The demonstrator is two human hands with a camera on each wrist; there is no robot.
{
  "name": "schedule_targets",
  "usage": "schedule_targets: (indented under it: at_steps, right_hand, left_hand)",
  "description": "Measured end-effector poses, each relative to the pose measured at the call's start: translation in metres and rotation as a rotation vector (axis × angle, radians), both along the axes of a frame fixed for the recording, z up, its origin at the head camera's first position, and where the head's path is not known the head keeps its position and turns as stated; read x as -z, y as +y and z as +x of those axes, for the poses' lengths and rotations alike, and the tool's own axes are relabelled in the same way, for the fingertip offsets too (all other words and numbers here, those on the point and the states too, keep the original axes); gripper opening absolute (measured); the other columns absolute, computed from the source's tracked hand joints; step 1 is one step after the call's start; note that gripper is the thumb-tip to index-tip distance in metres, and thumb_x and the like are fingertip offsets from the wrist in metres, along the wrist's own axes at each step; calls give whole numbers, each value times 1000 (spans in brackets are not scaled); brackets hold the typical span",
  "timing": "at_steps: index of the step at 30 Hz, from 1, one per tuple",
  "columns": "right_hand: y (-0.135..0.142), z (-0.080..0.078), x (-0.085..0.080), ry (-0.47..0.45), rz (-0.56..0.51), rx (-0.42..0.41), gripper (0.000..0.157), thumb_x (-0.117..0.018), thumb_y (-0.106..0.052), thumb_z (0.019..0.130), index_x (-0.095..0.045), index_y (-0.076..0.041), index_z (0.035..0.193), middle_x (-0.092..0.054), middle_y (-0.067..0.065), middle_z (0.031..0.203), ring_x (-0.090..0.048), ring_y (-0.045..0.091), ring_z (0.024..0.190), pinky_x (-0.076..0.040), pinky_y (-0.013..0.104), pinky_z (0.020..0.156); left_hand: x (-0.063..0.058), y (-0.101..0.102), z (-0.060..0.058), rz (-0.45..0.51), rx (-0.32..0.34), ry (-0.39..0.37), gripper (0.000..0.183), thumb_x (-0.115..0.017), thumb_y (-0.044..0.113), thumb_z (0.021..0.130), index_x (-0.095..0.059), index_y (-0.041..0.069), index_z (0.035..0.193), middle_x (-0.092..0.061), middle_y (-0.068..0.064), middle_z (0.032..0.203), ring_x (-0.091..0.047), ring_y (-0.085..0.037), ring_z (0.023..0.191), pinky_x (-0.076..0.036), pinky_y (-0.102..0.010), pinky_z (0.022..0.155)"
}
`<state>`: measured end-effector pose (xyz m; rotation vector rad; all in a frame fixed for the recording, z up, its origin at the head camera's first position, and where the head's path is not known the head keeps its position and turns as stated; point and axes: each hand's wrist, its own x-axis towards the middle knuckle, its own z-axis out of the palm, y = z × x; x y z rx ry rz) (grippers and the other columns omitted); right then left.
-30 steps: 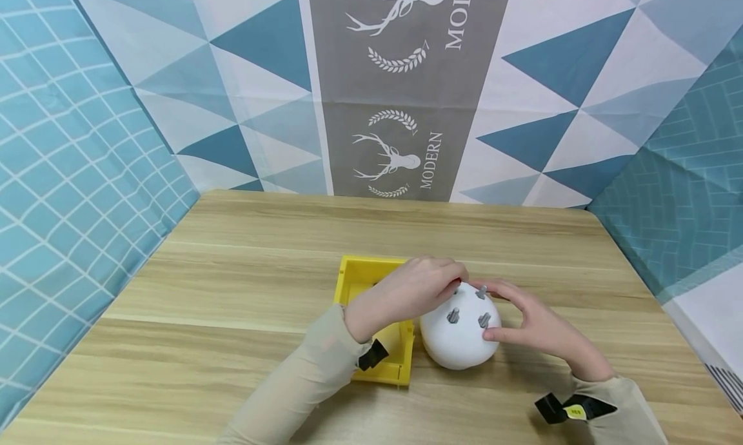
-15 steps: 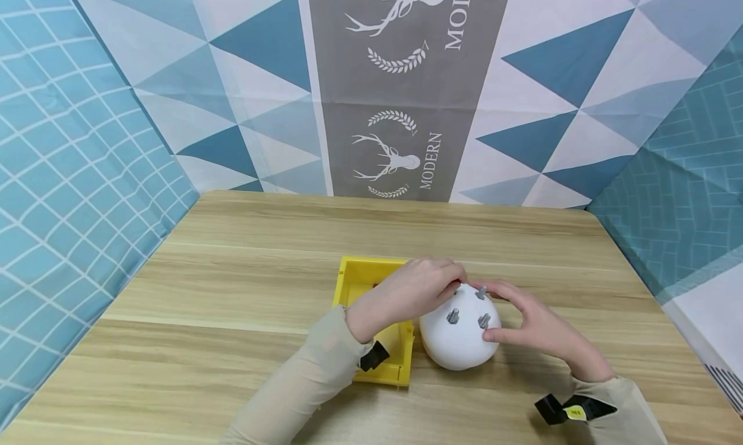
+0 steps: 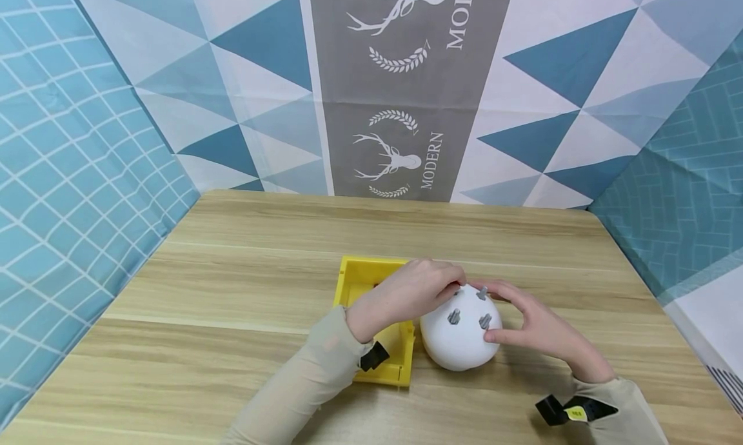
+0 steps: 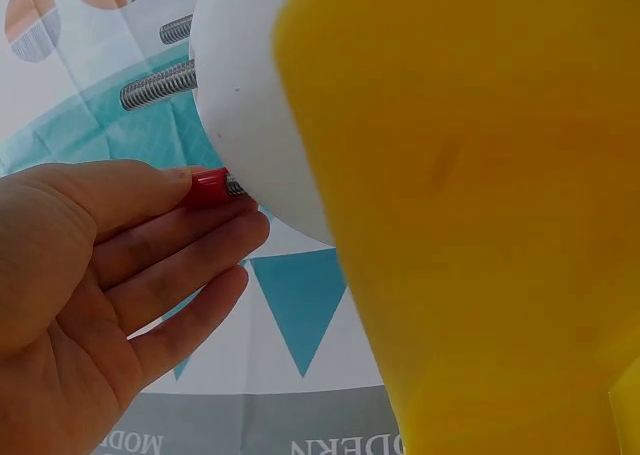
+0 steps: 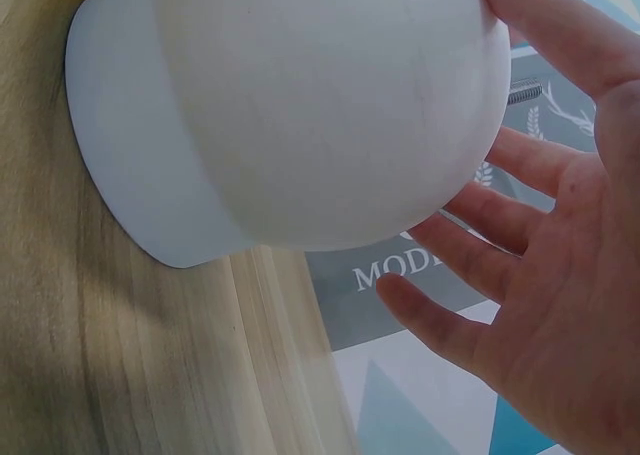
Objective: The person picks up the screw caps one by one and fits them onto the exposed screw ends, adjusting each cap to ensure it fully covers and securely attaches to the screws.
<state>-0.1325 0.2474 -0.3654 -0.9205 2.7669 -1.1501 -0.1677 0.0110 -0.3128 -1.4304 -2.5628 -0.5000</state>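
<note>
A white dome-shaped thing (image 3: 455, 348) stands on the table with several threaded metal bolts (image 3: 454, 316) sticking out of its top. My left hand (image 3: 407, 293) reaches over to its far left side. In the left wrist view, the thumb and forefinger pinch a small red cap (image 4: 207, 188) at the end of a bolt, whose thread shows beside the dome. From the right, my right hand (image 3: 536, 326) holds the dome, thumb near a front bolt and forefinger curved behind the top. In the right wrist view its other fingers spread along the dome's side (image 5: 330, 125).
A yellow tray (image 3: 380, 375) sits just left of the dome, partly under my left forearm. Something small and red inside it is mostly hidden. Wooden tabletop (image 3: 232, 290) surrounds both, with a patterned cloth wall (image 3: 389, 142) behind.
Almost nothing differs. My left hand shifts very slightly at the cap; the right hand and the dome keep their place.
</note>
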Motion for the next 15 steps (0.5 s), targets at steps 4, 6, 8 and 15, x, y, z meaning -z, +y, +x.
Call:
schedule_targets:
  at_steps: [4,6,8,15]
  right_hand:
    - [0,0,0,-18,-12,8,68,-75,-23,74,-43,-24,134,-48,-5,131,-45,4,115,-39,53,88]
    - [0,0,1,-28,-16,9,68,-75,-23,74,-43,-24,134,-48,-5,132,-45,4,115,-39,55,88]
    - [0,0,1,-33,-17,8,68,-75,-22,74,-43,-23,134,-48,-5,132,-45,5,115,-39,56,88]
    - [0,0,1,-42,-26,5,67,-75,-22,74,-43,-23,134,-48,-5,132,-46,6,113,-39,57,87]
  left_hand:
    - [1,0,0,5,4,6,11,-54,17,91,-64,13,96,-66,4,93,-58,-4,76,-46,-11,69]
    - [1,0,0,8,1,3,11,-54,17,91,-64,13,96,-66,4,93,-57,-3,76,-46,-11,69]
    - [2,0,0,9,-7,-10,11,-55,17,91,-64,13,97,-66,5,93,-57,-3,76,-46,-10,69]
    - [2,0,1,12,-24,-48,11,-56,17,90,-64,13,98,-66,4,94,-57,-4,76,-46,-10,68]
